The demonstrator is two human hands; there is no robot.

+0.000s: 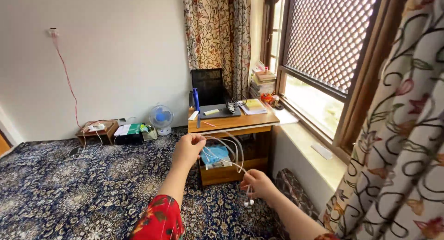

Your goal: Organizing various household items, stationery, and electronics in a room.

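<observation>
Hidden: both arms cut off at the bottom edge; left sleeve (155,219) red with a flower print, only partly in frame.
Hard to tell: fingertips of both hands, turned away from the camera; exact number of loops in the cable.
Left hand (187,149): centre of frame, raised, fingers closed in a pinch on the top of the cable.
Right hand (259,184): lower centre-right, fingers closed around the cable's lower end.
Cable (226,149): thin, white, strung in loose loops between the two hands, running from the left pinch down and right to the right fist.
Earbuds (249,203): small white ends, hanging just below the right hand's fingers, clear of the carpet.
Desk (231,122): wooden, centre, behind the hands, by the window; dark screen (208,85) at its back, books (254,105) on top.
Shelf contents: blue item (213,154) under the desk, partly hidden by the cable and left hand.
Fan (161,117): small, white and blue, on the floor left of the desk.
Carpet (69,189): dark blue, patterned, lower left.
Curtain (397,152): floral, right edge, cut off by the frame.
Window (323,36): upper right, lattice grille.
</observation>
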